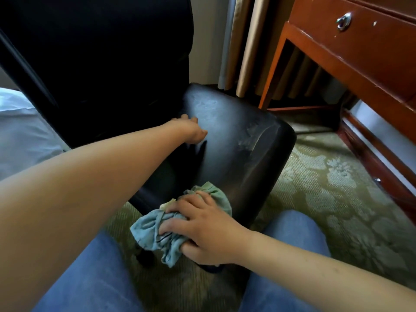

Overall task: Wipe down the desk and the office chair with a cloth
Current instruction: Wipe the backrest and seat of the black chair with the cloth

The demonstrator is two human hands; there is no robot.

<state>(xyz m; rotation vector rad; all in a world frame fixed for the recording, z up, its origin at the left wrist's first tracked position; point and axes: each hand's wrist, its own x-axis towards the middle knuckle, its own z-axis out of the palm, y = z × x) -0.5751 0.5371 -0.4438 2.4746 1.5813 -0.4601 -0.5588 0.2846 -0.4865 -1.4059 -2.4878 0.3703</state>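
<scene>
Right hand (203, 230), fingers curled, gripping a bunched pale green cloth (173, 226) pressed against the near front edge of the black office chair (236, 149) seat. Left hand (191, 130) reaching across to the seat's back, fingers bent onto the leather; grip unclear. Blue-jeaned knees (90, 278) below, floral green carpet (326, 176) around, wooden desk (360, 52) with ring-pull drawer at right. No legible writing anywhere.

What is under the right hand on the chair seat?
The right hand grips a bunched pale green cloth against the front edge of the black leather chair seat. The seat surface beneath cloth and hand is covered, so its condition cannot be seen.
</scene>
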